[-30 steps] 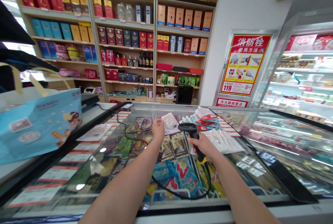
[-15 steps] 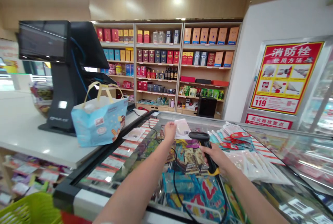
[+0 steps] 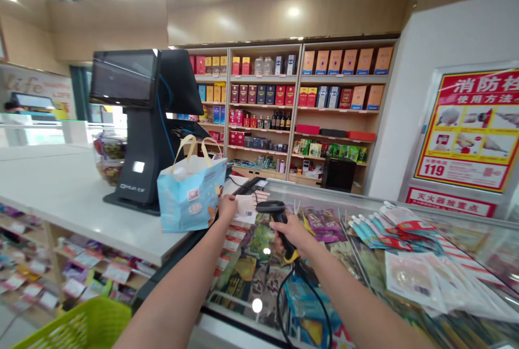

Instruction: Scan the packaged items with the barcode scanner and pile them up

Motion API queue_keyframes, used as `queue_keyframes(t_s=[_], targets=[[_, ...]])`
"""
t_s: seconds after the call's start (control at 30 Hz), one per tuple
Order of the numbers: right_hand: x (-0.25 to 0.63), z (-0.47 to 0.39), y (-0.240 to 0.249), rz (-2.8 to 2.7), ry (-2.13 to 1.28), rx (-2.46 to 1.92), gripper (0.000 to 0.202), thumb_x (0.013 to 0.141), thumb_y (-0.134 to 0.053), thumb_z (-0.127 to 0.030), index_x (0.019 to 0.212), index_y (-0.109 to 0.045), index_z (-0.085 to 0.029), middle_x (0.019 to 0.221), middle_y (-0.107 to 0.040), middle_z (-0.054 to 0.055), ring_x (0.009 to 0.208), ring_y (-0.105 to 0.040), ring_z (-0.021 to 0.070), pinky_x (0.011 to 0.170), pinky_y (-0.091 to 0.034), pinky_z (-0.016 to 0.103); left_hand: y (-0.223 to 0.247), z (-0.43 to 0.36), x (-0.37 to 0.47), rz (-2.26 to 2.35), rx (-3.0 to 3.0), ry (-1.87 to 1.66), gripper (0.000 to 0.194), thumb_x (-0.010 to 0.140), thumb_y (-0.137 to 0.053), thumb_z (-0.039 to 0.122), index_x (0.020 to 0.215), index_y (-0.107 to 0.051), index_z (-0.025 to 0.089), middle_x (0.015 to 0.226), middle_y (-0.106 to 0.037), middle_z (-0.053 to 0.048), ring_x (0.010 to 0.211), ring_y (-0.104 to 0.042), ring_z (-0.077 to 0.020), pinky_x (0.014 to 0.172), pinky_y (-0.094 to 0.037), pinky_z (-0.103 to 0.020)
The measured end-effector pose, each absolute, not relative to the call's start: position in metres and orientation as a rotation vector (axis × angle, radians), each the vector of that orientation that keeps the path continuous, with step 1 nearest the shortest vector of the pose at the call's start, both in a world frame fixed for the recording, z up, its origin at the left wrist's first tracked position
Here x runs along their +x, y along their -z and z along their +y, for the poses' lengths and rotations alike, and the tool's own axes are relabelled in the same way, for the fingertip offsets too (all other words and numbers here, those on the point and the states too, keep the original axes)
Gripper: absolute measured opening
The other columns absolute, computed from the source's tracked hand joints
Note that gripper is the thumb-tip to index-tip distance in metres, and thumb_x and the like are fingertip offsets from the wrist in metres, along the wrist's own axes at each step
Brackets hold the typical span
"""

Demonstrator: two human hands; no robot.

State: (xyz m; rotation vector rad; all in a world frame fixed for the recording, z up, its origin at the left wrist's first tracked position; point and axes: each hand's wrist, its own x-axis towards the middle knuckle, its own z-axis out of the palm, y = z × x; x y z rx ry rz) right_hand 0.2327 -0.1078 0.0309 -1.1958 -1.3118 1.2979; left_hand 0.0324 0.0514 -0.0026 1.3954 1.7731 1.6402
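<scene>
My left hand grips the edge of a flat, whitish packet with a small barcode at its corner. The packet is held over the left side of the glass freezer top, close to a light blue shopping bag. My right hand is wrapped round the handle of a black barcode scanner with a yellow-tipped base. The scanner's head is just right of the packet, apart from it. A black cable loops down from the scanner across the glass.
A point-of-sale terminal stands on the white counter at left. White flat packets and blue-red packets lie on the freezer at right. A green basket sits lower left. Shelves of boxes line the back.
Both hands have moved left, carrying the packet and scanner toward the blue bag. A packet lying on the left strip before is no longer visible there. My view has turned left.
</scene>
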Motion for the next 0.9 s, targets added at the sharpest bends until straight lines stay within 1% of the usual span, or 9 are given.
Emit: queue_keyframes(t_s=[0.07, 0.17, 0.23, 0.33, 0.4, 0.5, 0.7, 0.8, 0.9], targets=[[0.224, -0.106, -0.033, -1.315, -1.292, -1.206, 0.028, 0.069, -0.067, -0.028, 0.081, -0.043, -0.021, 0.047, -0.049, -0.010, 0.035, -0.044, 0.0081, 0.036, -0.037, 0.020, 0.001, 0.056, 0.028, 1.852, 1.534, -1.539, 0.017, 0.060, -0.058, 0.005, 0.057, -0.051, 0.020, 0.060, -0.059, -0.005, 0.071, -0.060, -0.0234, 0.069, -0.043, -0.031], [0.220, -0.104, -0.031, -1.328, -1.288, -1.232, 0.027, 0.070, -0.067, -0.027, 0.081, -0.042, -0.021, 0.047, -0.049, -0.010, 0.036, -0.045, 0.0083, 0.037, -0.037, 0.020, 0.000, 0.058, 0.027, 2.010, 1.833, -1.267, 0.014, 0.069, -0.053, 0.008, 0.076, -0.059, 0.020, 0.068, -0.063, -0.009, 0.075, -0.062, -0.0260, 0.069, -0.043, -0.032], [0.221, -0.102, -0.027, -1.321, -1.287, -1.242, 0.027, 0.071, -0.066, -0.026, 0.083, -0.043, -0.021, 0.046, -0.048, -0.010, 0.036, -0.046, 0.0084, 0.037, -0.038, 0.020, 0.001, 0.056, 0.028, 2.125, 2.014, -1.086, 0.021, 0.075, -0.047, 0.009, 0.088, -0.061, 0.017, 0.076, -0.065, -0.013, 0.081, -0.063, -0.0279, 0.072, -0.043, -0.033], [0.225, -0.098, -0.020, -1.302, -1.280, -1.239, 0.027, 0.071, -0.065, -0.025, 0.088, -0.044, -0.022, 0.047, -0.049, -0.011, 0.035, -0.045, 0.0085, 0.037, -0.038, 0.020, 0.003, 0.051, 0.030, 2.229, 2.199, -0.964, 0.031, 0.077, -0.039, 0.003, 0.096, -0.062, 0.013, 0.088, -0.066, -0.018, 0.095, -0.060, -0.0293, 0.081, -0.042, -0.034], [0.226, -0.096, -0.016, -1.299, -1.278, -1.234, 0.026, 0.071, -0.064, -0.025, 0.088, -0.045, -0.022, 0.046, -0.048, -0.011, 0.035, -0.044, 0.0086, 0.036, -0.037, 0.020, 0.005, 0.047, 0.031, 2.260, 2.277, -0.931, 0.034, 0.078, -0.036, 0.001, 0.098, -0.062, 0.011, 0.098, -0.064, -0.020, 0.102, -0.057, -0.0294, 0.086, -0.040, -0.035], [0.227, -0.095, -0.014, -1.297, -1.280, -1.218, 0.025, 0.071, -0.064, -0.027, 0.086, -0.045, -0.022, 0.045, -0.048, -0.011, 0.035, -0.044, 0.0087, 0.036, -0.037, 0.020, 0.003, 0.041, 0.033, 2.285, 2.334, -0.907, 0.035, 0.080, -0.035, 0.003, 0.100, -0.063, 0.010, 0.106, -0.061, -0.020, 0.105, -0.054, -0.0296, 0.090, -0.039, -0.036], [0.238, -0.100, -0.017, -1.284, -1.279, -1.196, 0.029, 0.068, -0.069, -0.032, 0.078, -0.044, -0.021, 0.047, -0.048, -0.010, 0.036, -0.045, 0.0083, 0.037, -0.038, 0.020, -0.009, 0.036, 0.046, 2.160, 2.398, -1.020, 0.033, 0.081, -0.038, 0.009, 0.098, -0.065, 0.016, 0.110, -0.058, -0.015, 0.103, -0.053, -0.0272, 0.087, -0.041, -0.033], [0.253, -0.108, -0.021, -1.260, -1.248, -1.210, 0.026, 0.069, -0.069, -0.029, 0.075, -0.045, -0.021, 0.048, -0.049, -0.008, 0.037, -0.046, 0.0084, 0.037, -0.039, 0.020, -0.014, 0.034, 0.067, 2.032, 2.409, -1.136, 0.027, 0.080, -0.043, 0.015, 0.095, -0.065, 0.017, 0.108, -0.058, -0.013, 0.102, -0.054, -0.0254, 0.090, -0.041, -0.032], [0.275, -0.119, -0.024, -1.224, -1.194, -1.239, 0.024, 0.069, -0.068, -0.027, 0.074, -0.046, -0.020, 0.047, -0.048, -0.008, 0.036, -0.045, 0.0083, 0.037, -0.039, 0.020, -0.017, 0.028, 0.102, 1.814, 2.416, -1.197, 0.020, 0.075, -0.051, 0.018, 0.088, -0.066, 0.018, 0.103, -0.060, -0.010, 0.099, -0.057, -0.0234, 0.091, -0.043, -0.031]])
